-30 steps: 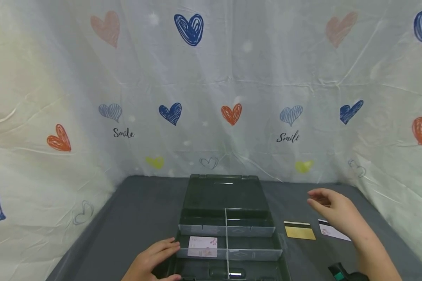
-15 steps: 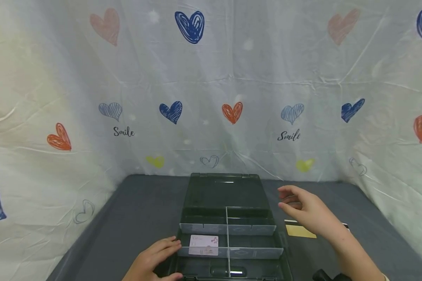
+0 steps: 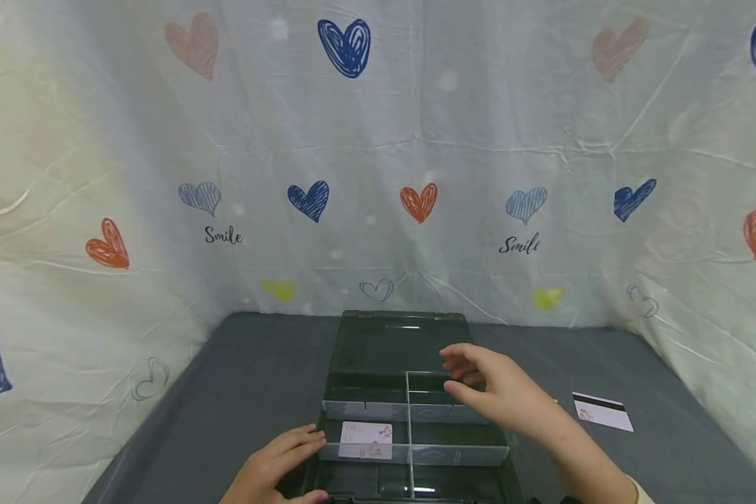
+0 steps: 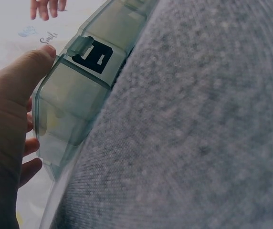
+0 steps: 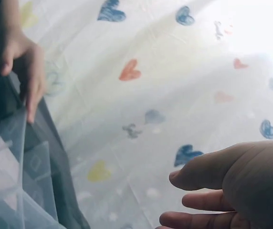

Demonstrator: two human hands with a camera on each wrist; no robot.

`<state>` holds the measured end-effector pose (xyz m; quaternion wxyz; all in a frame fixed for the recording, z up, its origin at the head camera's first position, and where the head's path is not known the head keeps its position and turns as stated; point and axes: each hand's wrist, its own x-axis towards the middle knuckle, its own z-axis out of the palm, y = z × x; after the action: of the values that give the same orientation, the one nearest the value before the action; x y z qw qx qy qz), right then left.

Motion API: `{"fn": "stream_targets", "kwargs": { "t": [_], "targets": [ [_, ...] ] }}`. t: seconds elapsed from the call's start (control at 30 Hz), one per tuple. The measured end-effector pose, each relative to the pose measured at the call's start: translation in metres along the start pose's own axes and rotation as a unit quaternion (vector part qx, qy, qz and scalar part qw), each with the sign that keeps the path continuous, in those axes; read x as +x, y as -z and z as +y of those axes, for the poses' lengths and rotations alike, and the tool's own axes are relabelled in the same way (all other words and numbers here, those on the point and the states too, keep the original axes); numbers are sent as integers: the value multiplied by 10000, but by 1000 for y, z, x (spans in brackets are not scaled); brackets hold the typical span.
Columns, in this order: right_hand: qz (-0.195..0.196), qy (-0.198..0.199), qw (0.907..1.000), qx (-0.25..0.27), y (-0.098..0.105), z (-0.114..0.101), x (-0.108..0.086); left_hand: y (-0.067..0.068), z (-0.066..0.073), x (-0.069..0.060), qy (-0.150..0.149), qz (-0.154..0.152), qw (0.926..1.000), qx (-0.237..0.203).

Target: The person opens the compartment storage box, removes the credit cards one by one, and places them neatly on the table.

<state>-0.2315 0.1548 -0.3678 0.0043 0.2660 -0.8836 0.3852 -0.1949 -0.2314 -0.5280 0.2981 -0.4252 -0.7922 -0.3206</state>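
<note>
A dark green see-through divided box lies with its lid thrown back. In one left compartment sits a white card with pink flowers. My left hand rests at the box's left front corner, fingers along the side and thumb by the front edge; the left wrist view shows that thumb close to a black latch. Above the right-hand compartments hovers my right hand, its fingers loosely bent and holding nothing. To its right lies a white card with a black stripe.
The grey tabletop runs to either side of the box. Behind it hangs a white curtain printed with hearts and "Smile". My right forearm blocks the view of the table beside the box.
My right hand has moved left, from over the cards to over the box. The forearm now covers the gold card, and the striped white card shows fully. My left hand stays put.
</note>
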Motion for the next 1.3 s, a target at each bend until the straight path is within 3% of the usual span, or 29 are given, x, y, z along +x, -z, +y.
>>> {"fn": "stream_targets", "kwargs": {
  "t": [0.3,0.5,0.77,0.93,1.03,1.17,1.23,1.3],
  "targets": [
    [-504,294,9983,-5,-32,-23,18,2,2,0,182,-122,9997,-84],
    [-766,554,9955,-28,-46,-31,27,3,1,2,132,-174,9998,-42],
    [-1232,550,9907,-162,-71,-30,37,2,2,0,153,-119,9998,35],
    [-1314,480,9894,-392,-94,-22,42,0,3,-2,199,-101,9998,-4],
    [-1306,439,9880,-698,-106,-18,45,-1,3,-2,135,-64,9999,-56],
    [-1179,389,9806,-1515,-120,-15,47,-2,2,-1,44,-28,10000,-62],
    [-953,474,9713,-2128,-127,-16,47,-1,2,0,-20,6,10000,-32],
    [-746,631,9521,-2898,-133,-18,47,-1,1,1,-103,50,9999,12]
  ]
}}
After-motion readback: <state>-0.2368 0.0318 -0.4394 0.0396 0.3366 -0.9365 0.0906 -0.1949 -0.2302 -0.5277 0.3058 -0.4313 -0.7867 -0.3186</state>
